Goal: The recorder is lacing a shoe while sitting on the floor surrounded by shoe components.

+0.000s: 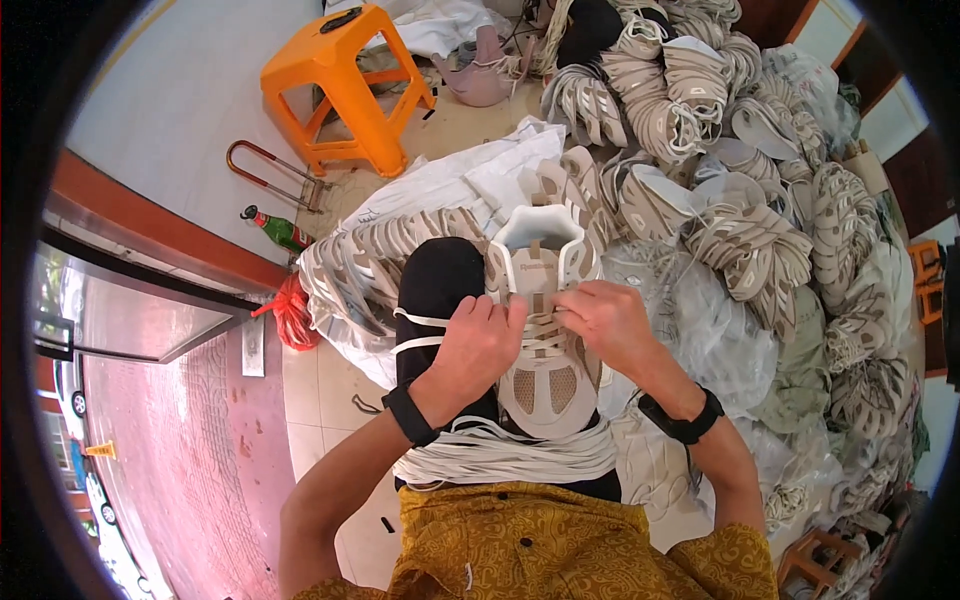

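A beige and white sneaker upper [549, 395] rests on my lap, toe toward me and collar facing away. White lacing crosses its lower eyelets. My left hand [468, 345] is closed on a white shoelace [418, 319], whose loose lengths trail out to the left over my black-clad knee [437, 268]. At the eyelets on the shoe's right side, my right hand [612, 325] is closed in a pinch; its fingers hide what is between them. A thick bundle of white laces [508, 455] lies across my thighs, just below the toe.
Stacked sneaker uppers [390, 245] lie ahead on white sacking [490, 175]; large heaps of bundled uppers [755, 240] fill the right. Clear plastic bags [700, 320] lie among them. An orange stool [345, 85], green bottle [275, 229] and red bag [291, 315] are at left.
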A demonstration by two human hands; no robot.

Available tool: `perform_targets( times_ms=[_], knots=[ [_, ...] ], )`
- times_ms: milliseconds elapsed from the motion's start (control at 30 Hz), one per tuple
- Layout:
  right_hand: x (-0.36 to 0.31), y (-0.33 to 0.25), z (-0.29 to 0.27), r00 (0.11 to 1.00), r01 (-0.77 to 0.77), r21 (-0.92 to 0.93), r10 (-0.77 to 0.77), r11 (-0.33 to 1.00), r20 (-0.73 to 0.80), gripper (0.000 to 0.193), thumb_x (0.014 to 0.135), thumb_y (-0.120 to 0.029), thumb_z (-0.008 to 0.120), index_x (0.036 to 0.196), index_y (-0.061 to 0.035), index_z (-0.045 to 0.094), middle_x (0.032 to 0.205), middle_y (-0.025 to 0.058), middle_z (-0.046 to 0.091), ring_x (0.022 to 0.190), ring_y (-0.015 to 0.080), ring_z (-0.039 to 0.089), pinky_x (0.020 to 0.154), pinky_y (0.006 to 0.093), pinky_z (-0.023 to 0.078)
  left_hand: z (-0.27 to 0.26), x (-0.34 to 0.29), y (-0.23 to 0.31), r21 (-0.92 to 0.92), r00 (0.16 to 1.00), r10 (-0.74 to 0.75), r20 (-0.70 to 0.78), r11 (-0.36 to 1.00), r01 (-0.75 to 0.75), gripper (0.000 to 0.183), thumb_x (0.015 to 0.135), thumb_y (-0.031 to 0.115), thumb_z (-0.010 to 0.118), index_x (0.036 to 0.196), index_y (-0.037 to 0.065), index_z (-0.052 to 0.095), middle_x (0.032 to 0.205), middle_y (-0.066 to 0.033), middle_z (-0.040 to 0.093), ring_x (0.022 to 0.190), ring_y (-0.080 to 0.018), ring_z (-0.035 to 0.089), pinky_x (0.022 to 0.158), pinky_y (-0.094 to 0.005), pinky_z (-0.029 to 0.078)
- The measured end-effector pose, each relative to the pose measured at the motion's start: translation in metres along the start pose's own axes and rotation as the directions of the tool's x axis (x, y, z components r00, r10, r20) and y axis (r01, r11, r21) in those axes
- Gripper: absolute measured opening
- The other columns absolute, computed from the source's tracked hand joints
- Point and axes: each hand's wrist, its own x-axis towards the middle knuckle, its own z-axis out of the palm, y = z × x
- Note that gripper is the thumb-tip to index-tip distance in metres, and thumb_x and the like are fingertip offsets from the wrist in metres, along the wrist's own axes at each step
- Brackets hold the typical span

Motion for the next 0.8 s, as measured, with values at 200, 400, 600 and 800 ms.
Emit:
perform_targets(
  times_ms=[200,400,600,800],
  knots=[
    [-0.005,0.004,-0.007,0.988,-0.134,0.147,0.143,0.980,-0.051,0.015,0.069,-0.015,0.062,0.082,-0.0068,0.060,0.060,0.0081,0.055,0.055,0.0239,0.056,0.050,0.0333,0.044,-0.004,0.009,-0.004,0.118,0.972,0.103,0.210,0.984,-0.129,0.014,0.068,0.011,0.053,0.080,0.002,0.051,0.058,-0.0036,0.049,0.056,-0.0178,0.051,0.052,-0.0290,0.038],
    [-0.015,0.011,-0.012,0.991,-0.057,0.004,0.056,0.998,0.123,0.007,0.070,-0.014,0.061,0.072,-0.0077,0.057,0.059,0.0072,0.055,0.056,0.0240,0.056,0.050,0.0342,0.043,-0.015,0.042,-0.027,-0.299,0.818,0.055,0.572,0.943,0.147,0.015,0.070,0.011,0.051,0.077,-0.001,0.055,0.055,-0.0087,0.056,0.049,-0.0221,0.058,0.047,-0.0340,0.046],
    [-0.023,0.015,-0.006,1.000,0.021,-0.093,-0.019,0.995,0.021,0.007,0.071,-0.013,0.060,0.071,-0.0079,0.056,0.059,0.0065,0.054,0.056,0.0225,0.056,0.049,0.0335,0.042,-0.016,0.065,-0.024,-0.258,0.542,-0.066,0.838,0.827,0.500,0.015,0.071,0.011,0.049,0.068,-0.001,0.059,0.056,-0.0123,0.057,0.050,-0.0221,0.060,0.048,-0.0309,0.048],
    [-0.022,0.010,-0.013,0.958,-0.283,0.189,0.267,0.940,0.108,0.008,0.069,-0.010,0.062,0.074,-0.0051,0.058,0.063,0.0079,0.057,0.059,0.0230,0.057,0.051,0.0311,0.044,-0.013,0.045,-0.011,-0.131,0.921,0.199,0.334,0.978,-0.164,0.003,0.065,0.007,0.056,0.066,0.004,0.055,0.059,-0.0110,0.057,0.060,-0.0270,0.060,0.050,-0.0375,0.045]
  ],
)
